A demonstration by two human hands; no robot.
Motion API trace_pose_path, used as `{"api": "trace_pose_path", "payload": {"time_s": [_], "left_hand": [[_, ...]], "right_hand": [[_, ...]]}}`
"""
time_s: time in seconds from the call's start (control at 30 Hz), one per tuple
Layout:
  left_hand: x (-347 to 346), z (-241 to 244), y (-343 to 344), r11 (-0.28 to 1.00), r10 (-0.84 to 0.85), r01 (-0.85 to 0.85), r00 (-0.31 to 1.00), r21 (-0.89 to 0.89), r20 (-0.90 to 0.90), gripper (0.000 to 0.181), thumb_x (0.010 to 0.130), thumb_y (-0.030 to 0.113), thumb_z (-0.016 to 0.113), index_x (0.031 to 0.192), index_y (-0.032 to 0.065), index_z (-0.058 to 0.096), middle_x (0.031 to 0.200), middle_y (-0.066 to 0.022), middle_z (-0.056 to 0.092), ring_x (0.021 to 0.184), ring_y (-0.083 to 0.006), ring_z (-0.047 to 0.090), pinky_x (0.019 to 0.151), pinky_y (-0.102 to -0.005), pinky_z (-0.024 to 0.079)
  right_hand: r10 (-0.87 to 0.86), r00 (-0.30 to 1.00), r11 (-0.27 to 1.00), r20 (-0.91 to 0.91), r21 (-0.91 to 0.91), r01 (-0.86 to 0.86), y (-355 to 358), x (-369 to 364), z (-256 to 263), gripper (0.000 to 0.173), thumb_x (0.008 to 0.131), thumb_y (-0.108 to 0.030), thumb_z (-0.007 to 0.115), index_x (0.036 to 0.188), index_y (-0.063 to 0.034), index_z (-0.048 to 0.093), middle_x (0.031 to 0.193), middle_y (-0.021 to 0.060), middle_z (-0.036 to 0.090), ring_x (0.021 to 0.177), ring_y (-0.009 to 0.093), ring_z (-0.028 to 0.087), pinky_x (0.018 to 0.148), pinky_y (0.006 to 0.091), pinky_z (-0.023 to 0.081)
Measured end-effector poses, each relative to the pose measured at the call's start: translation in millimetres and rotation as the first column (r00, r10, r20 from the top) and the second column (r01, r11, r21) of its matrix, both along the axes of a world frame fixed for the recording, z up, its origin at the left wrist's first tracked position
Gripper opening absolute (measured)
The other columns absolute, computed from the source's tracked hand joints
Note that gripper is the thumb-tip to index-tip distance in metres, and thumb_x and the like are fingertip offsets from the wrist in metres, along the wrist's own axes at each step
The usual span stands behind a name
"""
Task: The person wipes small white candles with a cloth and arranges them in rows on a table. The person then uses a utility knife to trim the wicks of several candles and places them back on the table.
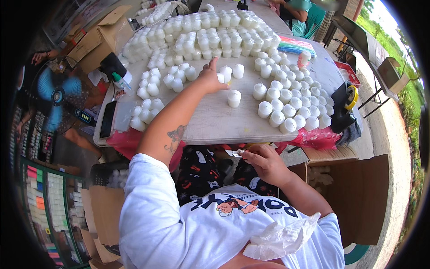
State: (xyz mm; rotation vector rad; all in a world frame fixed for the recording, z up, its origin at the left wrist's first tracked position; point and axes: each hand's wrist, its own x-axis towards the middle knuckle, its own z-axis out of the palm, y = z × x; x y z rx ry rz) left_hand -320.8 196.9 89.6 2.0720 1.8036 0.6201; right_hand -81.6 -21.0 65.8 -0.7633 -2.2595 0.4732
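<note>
My left hand [213, 78] reaches over the table with thumb and index finger spread apart. Partly hidden by it, a white votive candle [220, 77] stands in the gap between thumb and fingers; whether they touch is unclear. Two more white candles, one [225, 73] and another [238, 71], stand just to the right. Closer to me is a single candle [234, 99] with a short wick. Below the table's front edge, over my lap, my right hand [263, 163] pinches a small flat white piece [233, 153] between thumb and fingertips.
Wrapped candle packs [215, 37] are stacked across the table [215, 126]. Loose candles [295, 101] crowd the right side, beside a tape dispenser [342, 106]. A phone [108, 119] lies at left, near a fan [57, 95]. An open carton [352, 201] stands right; another person [297, 15] sits beyond.
</note>
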Motion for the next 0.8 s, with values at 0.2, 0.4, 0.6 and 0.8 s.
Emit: {"api": "trace_pose_path", "payload": {"time_s": [0.2, 0.4, 0.6, 0.8], "left_hand": [[-19.3, -25.7, -8.4, 0.996, -0.017, 0.047, 0.940, -0.079, 0.341, 0.092, 0.066, 0.021, 0.078, 0.140, 0.0083, 0.026, 0.131, -0.0196, 0.043, 0.109, -0.0307, 0.055, 0.092, -0.0379, 0.045], [-16.0, -28.7, -13.6, 0.999, -0.047, 0.046, 0.926, 0.012, 0.374, 0.079, 0.067, 0.019, 0.075, 0.135, 0.0065, 0.037, 0.129, -0.0186, 0.046, 0.111, -0.0287, 0.054, 0.093, -0.0364, 0.044], [-15.0, -20.8, -0.3, 0.996, -0.088, 0.078, 0.954, 0.048, 0.287, 0.079, 0.068, 0.026, 0.075, 0.135, 0.0062, 0.039, 0.131, -0.0184, 0.045, 0.117, -0.0294, 0.049, 0.097, -0.0362, 0.042], [2.8, 14.0, 20.3, 0.996, -0.066, 0.080, 0.966, -0.045, 0.249, 0.068, 0.075, 0.030, 0.073, 0.132, 0.0067, 0.046, 0.128, -0.0163, 0.050, 0.115, -0.0258, 0.051, 0.092, -0.0339, 0.044]], "right_hand": [[0.013, 1.000, 1.000, 0.004, -0.019, -0.013, 1.2, 3.2, -2.1, 0.040, 0.075, 0.002, 0.061, 0.113, -0.0121, 0.063, 0.096, 0.0093, 0.057, 0.087, 0.028, 0.057, 0.076, 0.0373, 0.046], [0.012, 1.000, 0.999, -0.008, -0.039, -0.012, 3.0, 1.4, -5.1, 0.039, 0.076, 0.000, 0.060, 0.113, -0.0125, 0.063, 0.096, 0.0093, 0.057, 0.089, 0.028, 0.057, 0.076, 0.0377, 0.046], [0.019, 1.000, 0.999, 0.000, -0.049, -0.019, 3.8, 1.5, -7.4, 0.037, 0.077, -0.001, 0.060, 0.113, -0.0121, 0.063, 0.097, 0.0095, 0.057, 0.089, 0.029, 0.057, 0.077, 0.0380, 0.045], [0.025, 0.999, 0.997, 0.028, -0.073, -0.023, 3.5, 2.2, -10.4, 0.036, 0.078, -0.002, 0.061, 0.113, -0.0113, 0.062, 0.097, 0.0097, 0.057, 0.090, 0.029, 0.056, 0.077, 0.0381, 0.046]]}}
